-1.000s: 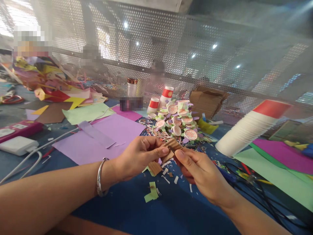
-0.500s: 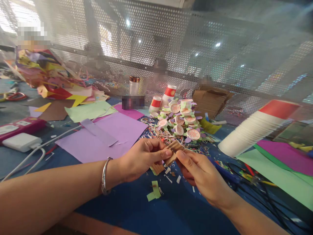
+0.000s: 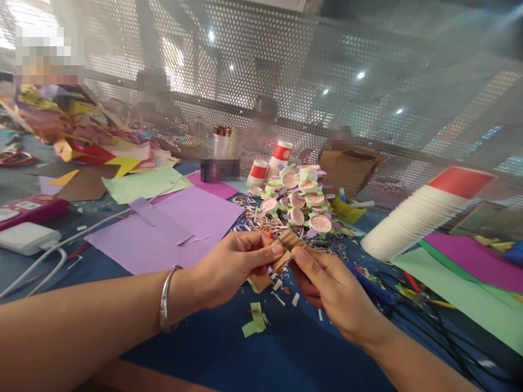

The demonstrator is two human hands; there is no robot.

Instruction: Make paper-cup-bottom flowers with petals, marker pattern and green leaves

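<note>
My left hand [image 3: 232,267] and my right hand [image 3: 330,291] meet over the blue table [image 3: 212,348], both pinching a small piece of brown corrugated cardboard [image 3: 287,249]. The left thumb presses on its near end; the right thumb and fingers close on its right side. A metal bangle circles my left wrist. Another brown cardboard scrap [image 3: 260,282] lies on the table just below the hands, among paper snippets. A green paper scrap [image 3: 254,321] lies nearer to me.
Behind the hands stands a heap of decorated paper rounds [image 3: 300,201], with red-and-white cups [image 3: 278,158] and folded cardboard [image 3: 347,169] beyond. A leaning stack of paper cups [image 3: 425,212] lies right, purple paper [image 3: 171,226] left, a charger and cable [image 3: 28,239] far left. A perforated screen backs the table.
The hands stay closed on the cardboard piece and have shifted slightly; the view has wobbled a little. Nothing was let go.
</note>
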